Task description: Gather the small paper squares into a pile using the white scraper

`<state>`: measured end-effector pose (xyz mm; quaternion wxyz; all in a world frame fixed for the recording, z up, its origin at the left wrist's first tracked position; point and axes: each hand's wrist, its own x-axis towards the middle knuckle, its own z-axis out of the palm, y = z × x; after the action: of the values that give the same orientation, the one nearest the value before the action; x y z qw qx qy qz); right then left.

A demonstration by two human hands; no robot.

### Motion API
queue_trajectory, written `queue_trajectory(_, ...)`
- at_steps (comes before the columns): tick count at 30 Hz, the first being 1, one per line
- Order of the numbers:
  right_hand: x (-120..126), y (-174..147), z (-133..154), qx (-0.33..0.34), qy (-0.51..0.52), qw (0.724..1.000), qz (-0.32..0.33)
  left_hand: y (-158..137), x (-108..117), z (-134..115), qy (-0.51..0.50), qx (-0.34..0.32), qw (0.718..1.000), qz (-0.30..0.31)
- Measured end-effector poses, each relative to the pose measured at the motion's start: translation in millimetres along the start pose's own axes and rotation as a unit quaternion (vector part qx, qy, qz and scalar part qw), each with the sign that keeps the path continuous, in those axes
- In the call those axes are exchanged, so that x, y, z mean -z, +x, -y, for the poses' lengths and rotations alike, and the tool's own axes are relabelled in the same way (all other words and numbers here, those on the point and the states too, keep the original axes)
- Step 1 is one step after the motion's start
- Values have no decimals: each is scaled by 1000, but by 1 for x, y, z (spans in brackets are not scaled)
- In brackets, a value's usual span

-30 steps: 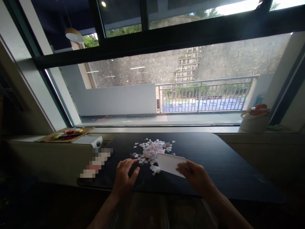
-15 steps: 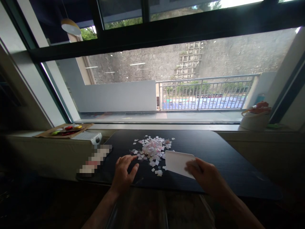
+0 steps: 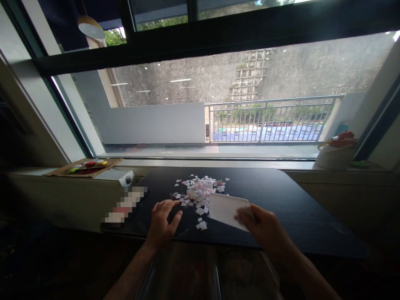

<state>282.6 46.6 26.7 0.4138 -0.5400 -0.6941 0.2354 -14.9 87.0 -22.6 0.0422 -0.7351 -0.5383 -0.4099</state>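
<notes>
A loose pile of small white and pinkish paper scraps (image 3: 201,187) lies on the dark tabletop (image 3: 268,187), with a few stray pieces toward the front edge. My right hand (image 3: 262,223) grips a flat white scraper-like sheet (image 3: 226,208) by its right end. The sheet is tilted, and its left edge is at the pile's front right side. My left hand (image 3: 164,216) is at the pile's front left with fingers apart and nothing in it. Its fingertips are close to the outermost scraps; whether they touch cannot be made out.
A pixelated strip (image 3: 126,206) lies along the table's left edge. On the ledge at left are a board with colourful items (image 3: 89,166) and a white slatted box (image 3: 117,177). A white bucket-like container (image 3: 334,155) stands on the right sill. A large window (image 3: 187,87) lies beyond.
My right hand has moved the white sheet left, closer in against the pile. Stray scraps at the front have shifted slightly left. My left hand has hardly moved.
</notes>
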Motion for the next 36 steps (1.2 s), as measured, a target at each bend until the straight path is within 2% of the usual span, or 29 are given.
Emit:
queue_trajectory(5, 21, -6, -11, -35, -44, 998, -35, 0, 1, -2, -3, 2, 1000, 2)
queue_trajectory(13, 12, 2, -4, -9, -83, 996, -32, 0, 1, -1, 3, 0, 1000, 2)
queue_trajectory(18, 25, -3, -5, -29, -118, 991, -50, 0, 1, -1, 5, -2, 1000, 4)
queue_trajectory(21, 29, -2, -11, -30, -71, 996, -47, 0, 0, 0, 5, -4, 1000, 2)
queue_trajectory(26, 39, -2, -36, -59, 71, 996, -7, 0, 0, 1, 4, -8, 1000, 4)
queue_trajectory(31, 60, -4, -58, -94, 80, 992, -9, 1, 0, 2, 2, -12, 1000, 2)
queue_trajectory(36, 49, 15, -64, -141, 156, 978, 11, 1, 0, 5, 6, -18, 1000, -5)
